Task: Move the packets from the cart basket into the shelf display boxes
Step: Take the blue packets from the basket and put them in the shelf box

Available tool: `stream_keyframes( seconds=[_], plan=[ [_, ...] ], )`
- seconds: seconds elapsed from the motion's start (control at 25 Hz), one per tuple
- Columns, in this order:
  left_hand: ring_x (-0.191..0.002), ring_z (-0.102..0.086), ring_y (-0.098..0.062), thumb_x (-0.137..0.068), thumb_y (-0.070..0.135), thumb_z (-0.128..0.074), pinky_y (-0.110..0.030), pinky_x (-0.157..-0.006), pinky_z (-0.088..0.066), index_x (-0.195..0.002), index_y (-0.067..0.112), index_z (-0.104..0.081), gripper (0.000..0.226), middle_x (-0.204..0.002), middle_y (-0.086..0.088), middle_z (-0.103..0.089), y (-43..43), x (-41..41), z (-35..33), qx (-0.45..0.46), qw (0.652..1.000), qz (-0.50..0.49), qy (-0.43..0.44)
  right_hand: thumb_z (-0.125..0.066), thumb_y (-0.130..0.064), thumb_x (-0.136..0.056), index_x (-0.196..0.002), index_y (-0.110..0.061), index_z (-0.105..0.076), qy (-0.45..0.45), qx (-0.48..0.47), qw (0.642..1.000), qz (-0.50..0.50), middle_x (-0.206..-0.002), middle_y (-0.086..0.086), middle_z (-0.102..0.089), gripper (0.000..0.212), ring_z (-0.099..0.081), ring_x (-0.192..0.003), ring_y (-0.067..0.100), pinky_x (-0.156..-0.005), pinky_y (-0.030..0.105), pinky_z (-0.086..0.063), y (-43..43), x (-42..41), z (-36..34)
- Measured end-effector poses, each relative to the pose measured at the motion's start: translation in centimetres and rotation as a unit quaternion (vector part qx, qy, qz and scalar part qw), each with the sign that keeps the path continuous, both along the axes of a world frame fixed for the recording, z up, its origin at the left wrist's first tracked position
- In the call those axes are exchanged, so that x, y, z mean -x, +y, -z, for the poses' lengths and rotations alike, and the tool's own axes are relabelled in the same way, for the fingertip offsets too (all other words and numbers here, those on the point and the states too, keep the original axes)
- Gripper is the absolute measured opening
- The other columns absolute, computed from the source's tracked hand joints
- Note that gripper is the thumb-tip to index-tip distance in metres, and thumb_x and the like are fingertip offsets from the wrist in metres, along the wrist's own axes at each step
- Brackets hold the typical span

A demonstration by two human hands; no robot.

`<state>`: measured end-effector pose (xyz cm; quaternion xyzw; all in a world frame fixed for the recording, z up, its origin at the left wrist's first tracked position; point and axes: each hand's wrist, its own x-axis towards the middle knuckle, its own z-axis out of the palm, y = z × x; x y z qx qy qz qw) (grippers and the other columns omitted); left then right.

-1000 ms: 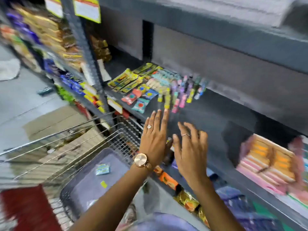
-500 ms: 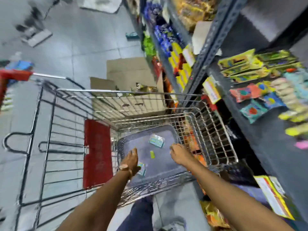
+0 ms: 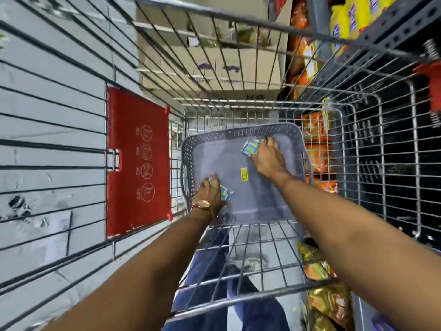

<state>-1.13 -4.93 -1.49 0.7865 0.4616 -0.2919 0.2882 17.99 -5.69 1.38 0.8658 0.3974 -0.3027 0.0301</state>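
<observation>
A grey plastic basket (image 3: 238,133) sits in the bottom of the wire cart (image 3: 238,20). My left hand (image 3: 210,192), with a watch on its wrist, is down at the basket's near left side, fingers closed on a small blue and yellow packet (image 3: 225,194). At the far right of the basket, my right hand (image 3: 267,156) has its fingers on a second blue and yellow packet (image 3: 250,147). A small yellow label (image 3: 244,175) lies flat on the basket floor between the hands.
The cart's red seat flap (image 3: 138,161) stands to the left. A cardboard box (image 3: 210,63) sits on the floor beyond the cart. Grey shelves (image 3: 358,56) with orange (image 3: 315,130) and yellow (image 3: 353,15) snack packs run along the right.
The view has swung from the shelf down into the cart. Both hands have come down from the shelf into the basket and closed on a packet each.
</observation>
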Motion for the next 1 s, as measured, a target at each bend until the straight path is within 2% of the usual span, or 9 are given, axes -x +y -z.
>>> stream_keyframes(
  seconds=[0.2, 0.32, 0.44, 0.52, 0.6, 0.68, 0.8, 0.92, 1.0],
  plan=[
    [-0.123, -0.051, -0.041, -0.058, 0.038, -0.087, -0.043, -0.098, -0.046, -0.140, 0.004, -0.029, 0.106, -0.134, -0.024, -0.049, 1.5, -0.5, 1.0, 0.025, 0.991, -0.129, -0.005, -0.060, -0.023, -0.088, -0.130, -0.007, -0.048, -0.042, 0.008, 0.997, 0.063, -0.139, 0.018, -0.044, 0.047, -0.040, -0.131, 0.035, -0.103, 0.048, -0.037, -1.1, 1.0, 1.9],
    [-0.111, -0.061, -0.035, -0.055, 0.035, -0.090, -0.035, -0.087, -0.050, -0.117, 0.004, -0.056, 0.077, -0.121, -0.021, -0.064, 3.1, -0.2, 0.7, 0.068, 0.985, -0.162, 0.004, -0.066, -0.019, -0.083, -0.116, -0.003, -0.059, 0.035, 0.006, 0.986, 0.165, -0.129, 0.022, -0.054, 0.038, -0.052, -0.120, 0.040, -0.096, 0.044, -0.047, -1.6, 1.0, 1.2],
    [-0.103, -0.065, -0.035, -0.068, 0.018, -0.084, -0.036, -0.088, -0.051, -0.116, -0.001, -0.061, 0.056, -0.117, -0.024, -0.066, 3.5, -1.1, -1.2, 0.113, 0.966, -0.228, -0.043, -0.074, -0.019, -0.080, -0.121, -0.002, -0.060, 0.138, 0.054, 0.947, 0.284, -0.132, 0.022, -0.059, 0.047, -0.057, -0.120, 0.037, -0.094, 0.038, -0.049, -2.8, 0.1, -0.7],
    [-0.082, -0.070, -0.035, -0.078, 0.007, -0.075, -0.044, -0.082, -0.059, -0.106, 0.001, -0.060, 0.032, -0.099, -0.028, -0.067, 3.6, -2.3, -3.6, 0.160, 0.917, -0.350, -0.111, -0.072, -0.016, -0.082, -0.120, 0.000, -0.058, 0.236, 0.056, 0.894, 0.378, -0.122, 0.016, -0.067, 0.045, -0.060, -0.116, 0.031, -0.091, 0.033, -0.047, -3.5, -0.9, -2.7],
    [-0.052, -0.070, -0.021, -0.087, -0.002, -0.061, -0.032, -0.053, -0.061, -0.090, 0.009, -0.051, 0.015, -0.070, -0.017, -0.070, 3.6, -4.1, -7.0, 0.235, 0.821, -0.479, -0.203, -0.066, -0.005, -0.084, -0.086, -0.005, -0.058, 0.319, 0.003, 0.815, 0.484, -0.068, 0.010, -0.073, 0.009, -0.066, -0.075, 0.025, -0.075, 0.033, -0.048, -4.0, -1.7, -5.7],
    [-0.042, -0.065, -0.012, -0.091, -0.005, -0.051, -0.026, -0.046, -0.055, -0.087, 0.012, -0.050, 0.017, -0.060, -0.007, -0.068, 2.8, -6.3, -10.9, 0.277, 0.752, -0.528, -0.282, -0.061, 0.005, -0.084, -0.067, -0.014, -0.045, 0.344, -0.090, 0.757, 0.549, -0.039, 0.003, -0.058, 0.030, -0.059, -0.036, 0.012, -0.053, 0.029, -0.052, -5.3, -2.5, -9.6],
    [-0.063, -0.058, -0.019, -0.091, -0.002, -0.050, -0.029, -0.063, -0.049, -0.083, 0.012, -0.054, 0.016, -0.078, -0.010, -0.060, 0.3, -9.9, -17.6, 0.292, 0.724, -0.502, -0.371, -0.058, 0.006, -0.086, -0.074, -0.017, -0.052, 0.368, -0.264, 0.671, 0.587, -0.040, -0.006, -0.062, 0.026, -0.059, -0.036, 0.004, -0.035, 0.016, -0.049, -9.7, -3.3, -17.4],
    [-0.059, -0.058, -0.013, -0.091, 0.004, -0.051, -0.019, -0.050, -0.049, -0.076, 0.016, -0.053, 0.020, -0.076, -0.008, -0.060, -3.4, -12.0, -24.6, 0.320, 0.701, -0.477, -0.424, -0.056, 0.003, -0.089, -0.100, -0.019, -0.059, 0.387, -0.405, 0.558, 0.612, -0.076, 0.004, -0.068, 0.024, -0.063, -0.065, 0.018, -0.057, 0.030, -0.057, -15.5, -2.9, -24.7],
    [-0.064, -0.065, -0.015, -0.088, 0.004, -0.058, -0.021, -0.057, -0.055, -0.077, 0.015, -0.056, 0.015, -0.079, -0.008, -0.067, -6.0, -12.5, -28.7, 0.366, 0.678, -0.460, -0.441, -0.055, 0.000, -0.090, -0.102, -0.017, -0.056, 0.378, -0.469, 0.503, 0.620, -0.081, 0.007, -0.063, 0.021, -0.062, -0.068, 0.022, -0.061, 0.034, -0.058, -19.3, -2.0, -28.5]
  ],
)
